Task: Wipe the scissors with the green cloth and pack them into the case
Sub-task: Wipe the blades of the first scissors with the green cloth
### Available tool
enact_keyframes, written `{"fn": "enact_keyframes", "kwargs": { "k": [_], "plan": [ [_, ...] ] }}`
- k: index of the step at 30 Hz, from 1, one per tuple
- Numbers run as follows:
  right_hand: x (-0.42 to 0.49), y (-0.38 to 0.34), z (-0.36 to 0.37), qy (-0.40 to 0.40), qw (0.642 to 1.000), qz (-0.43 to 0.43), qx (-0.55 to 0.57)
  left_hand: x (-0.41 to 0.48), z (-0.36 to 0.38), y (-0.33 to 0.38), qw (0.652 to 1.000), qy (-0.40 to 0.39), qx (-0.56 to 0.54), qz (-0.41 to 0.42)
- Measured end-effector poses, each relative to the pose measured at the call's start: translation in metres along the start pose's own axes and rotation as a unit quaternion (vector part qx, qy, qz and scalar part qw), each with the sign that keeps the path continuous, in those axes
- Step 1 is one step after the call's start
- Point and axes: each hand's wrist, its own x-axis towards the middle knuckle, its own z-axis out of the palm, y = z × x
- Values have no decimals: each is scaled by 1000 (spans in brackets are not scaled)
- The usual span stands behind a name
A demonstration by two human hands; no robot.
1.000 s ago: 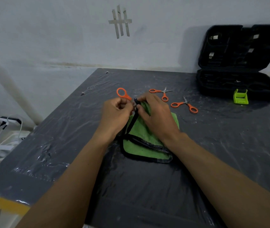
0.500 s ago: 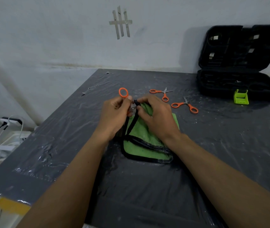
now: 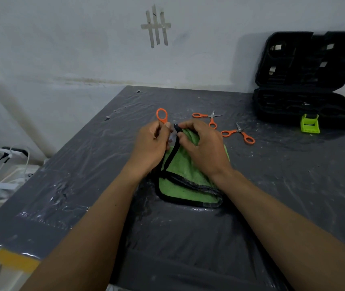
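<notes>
Since the blades need wiping, the left hand (image 3: 152,143) grips the orange scissors (image 3: 161,115) by the handle, one loop showing above its curled fingers (image 3: 161,135). The right hand (image 3: 203,148) pinches the green cloth (image 3: 185,166) corner just beside. The blades are hidden between both hands, well apart from the open case (image 3: 293,110).

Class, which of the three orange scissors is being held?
The pair gripped by the left hand, its loop sticking up; the other two lie on the table.
</notes>
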Motion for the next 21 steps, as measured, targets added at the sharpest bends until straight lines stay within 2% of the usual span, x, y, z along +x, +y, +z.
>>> {"fn": "enact_keyframes", "kwargs": {
  "k": [10, 15, 21],
  "plan": [
    [2, 2, -1, 28, 998, 49, 39, 3, 1, -5, 996, 19, -87, -28],
    [2, 0, -1, 26, 998, 46, 47, 0, 2, -1, 991, 26, -120, -46],
    [2, -1, 0, 50, 989, 76, 113, -4, 5, 4, 987, 39, -144, -61]
  ]
}}
